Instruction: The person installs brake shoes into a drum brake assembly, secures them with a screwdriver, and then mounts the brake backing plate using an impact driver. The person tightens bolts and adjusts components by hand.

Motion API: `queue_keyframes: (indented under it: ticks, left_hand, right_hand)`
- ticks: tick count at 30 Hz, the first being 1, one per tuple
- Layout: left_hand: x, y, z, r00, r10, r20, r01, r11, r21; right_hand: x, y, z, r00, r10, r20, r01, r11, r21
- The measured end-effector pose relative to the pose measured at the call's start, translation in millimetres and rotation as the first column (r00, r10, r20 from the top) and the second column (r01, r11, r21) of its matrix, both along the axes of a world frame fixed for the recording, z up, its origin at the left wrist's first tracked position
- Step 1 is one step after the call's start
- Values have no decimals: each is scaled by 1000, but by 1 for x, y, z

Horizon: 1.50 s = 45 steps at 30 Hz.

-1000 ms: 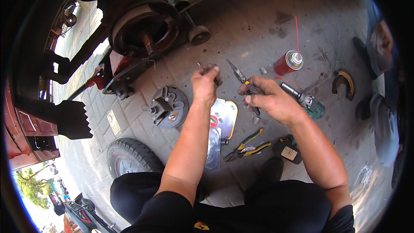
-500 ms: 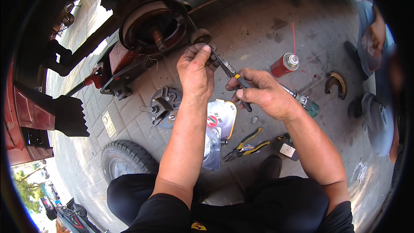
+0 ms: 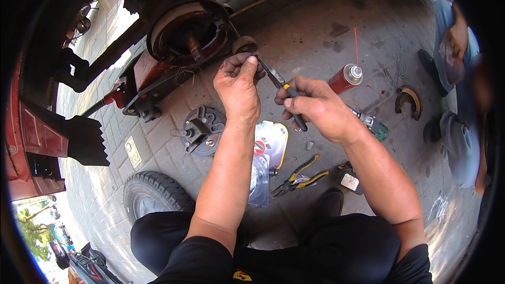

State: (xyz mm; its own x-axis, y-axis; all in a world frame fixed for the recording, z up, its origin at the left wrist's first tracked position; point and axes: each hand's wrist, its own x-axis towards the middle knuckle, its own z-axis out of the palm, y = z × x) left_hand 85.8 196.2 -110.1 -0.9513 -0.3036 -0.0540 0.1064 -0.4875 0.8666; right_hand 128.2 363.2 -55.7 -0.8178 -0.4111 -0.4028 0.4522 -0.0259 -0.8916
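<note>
In my right hand (image 3: 315, 105) is a pair of long-nose pliers (image 3: 277, 78) with black and yellow handles; the fingers wrap round the grips. The jaws slant up and left to the fingertips of my left hand (image 3: 238, 81). That hand is closed in a pinch at the jaw tips, its thumb on top. Whatever small piece lies between the fingers is hidden. Just beyond my hands are the round brake backing plate (image 3: 189, 31) and its protruding axle stub (image 3: 194, 47), mounted on the red vehicle's underside.
A hub (image 3: 202, 131), a tyre (image 3: 158, 194) and a plastic bag (image 3: 261, 171) lie nearby. Yellow-handled pliers (image 3: 302, 176), a red spray can (image 3: 345, 78), a green-handled tool (image 3: 374, 126) and a curved brake shoe (image 3: 409, 102) are on the paving. Another person (image 3: 457, 94) is at the right.
My right hand and the pliers have shifted slightly, the handles closer together. My left hand stays almost in place at the jaw tips.
</note>
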Motion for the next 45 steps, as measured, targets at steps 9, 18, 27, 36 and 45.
queue_keyframes:
  ticks: [9,18,27,36,45]
  left_hand:
    - [-10,-7,8,999,13,-32,-12,999,39]
    - [-14,-12,5,998,6,-70,-2,998,59]
    - [-47,-8,12,992,127,10,-120,909,399]
    - [-78,-9,15,974,123,191,-203,849,488]
    - [-86,-10,12,969,120,216,-210,860,466]
  right_hand:
    - [-17,-8,7,1000,27,12,-26,1000,-12]
    - [-22,-10,14,990,-9,141,25,994,-111]
    - [-62,-36,33,995,47,-83,-36,990,136]
    - [-85,-63,46,990,27,-139,4,975,221]
    - [-84,-72,38,976,-7,-218,65,964,260]
